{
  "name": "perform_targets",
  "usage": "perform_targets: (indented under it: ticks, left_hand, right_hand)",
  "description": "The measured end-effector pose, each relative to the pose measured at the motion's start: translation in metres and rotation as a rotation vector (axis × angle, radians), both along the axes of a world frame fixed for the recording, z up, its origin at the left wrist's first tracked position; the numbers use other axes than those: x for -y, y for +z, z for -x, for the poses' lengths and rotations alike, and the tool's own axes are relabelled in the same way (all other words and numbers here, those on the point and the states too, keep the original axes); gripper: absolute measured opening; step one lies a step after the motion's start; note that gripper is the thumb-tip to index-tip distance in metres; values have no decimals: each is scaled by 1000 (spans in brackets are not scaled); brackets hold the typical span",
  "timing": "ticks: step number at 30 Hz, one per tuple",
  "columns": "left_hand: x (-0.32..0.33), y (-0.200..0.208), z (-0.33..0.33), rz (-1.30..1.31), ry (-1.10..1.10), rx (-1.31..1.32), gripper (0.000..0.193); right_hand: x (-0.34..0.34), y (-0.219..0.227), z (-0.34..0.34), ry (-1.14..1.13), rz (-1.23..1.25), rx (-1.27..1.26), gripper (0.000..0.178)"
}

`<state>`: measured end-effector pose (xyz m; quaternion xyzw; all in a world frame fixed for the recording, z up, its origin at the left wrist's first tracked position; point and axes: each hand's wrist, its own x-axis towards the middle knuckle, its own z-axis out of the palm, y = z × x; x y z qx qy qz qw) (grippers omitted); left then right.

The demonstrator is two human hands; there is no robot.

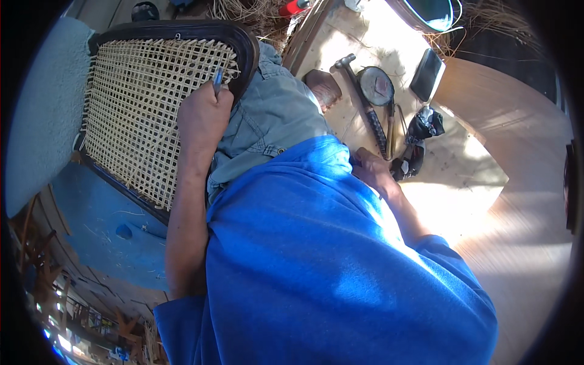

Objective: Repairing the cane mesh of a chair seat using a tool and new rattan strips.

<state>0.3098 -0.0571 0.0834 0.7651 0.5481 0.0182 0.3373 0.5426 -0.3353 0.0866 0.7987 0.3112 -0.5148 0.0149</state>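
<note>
My left hand (205, 118) is closed in a fist around a slim blue pen-like tool (218, 78), its end pointing up past my thumb. That hand rests at the right side of a woven cane panel (137, 112), set in a dark curved wooden frame (244, 55) leaning against my lap. Loose cane ends stick out along the panel's upper edge. Beside my shirt hem, my right hand (372, 167) is curled, partly hidden by the blue cloth; what it holds, if anything, does not show. A crumpled black plastic bag (412, 161) lies right by it.
On the pale board (450, 201) lie a hammer (365, 103), a round tin-like object (376, 85), a dark phone (427, 74) and a black-and-silver wrapper (426, 123). A bucket (429, 13) stands beyond, near loose cane strands (246, 12). A red-handled tool (294, 7) lies there too.
</note>
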Motion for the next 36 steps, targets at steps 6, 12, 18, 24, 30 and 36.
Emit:
perform_targets:
  ticks: [6,12,18,24,30,36]
  left_hand:
    - [6,9,15,204,255,227,30]
    - [15,21,27,380,756,589,15]
    - [14,29,33,251,791,635,14]
    - [22,20,26,75,416,264,23]
    - [19,13,8,1,246,115,19]
    - [23,3,4,-12,240,220,16]
  right_hand:
    - [12,-4,-15,-460,-267,-293,32]
    - [-60,66,-51,-614,-113,-556,32]
    - [-88,54,-31,-805,-353,-1003,55]
    - [-102,57,-24,-449,-104,-1018,56]
    - [-195,46,0,-44,174,-890,44]
    - [-246,30,25,196,318,-822,55]
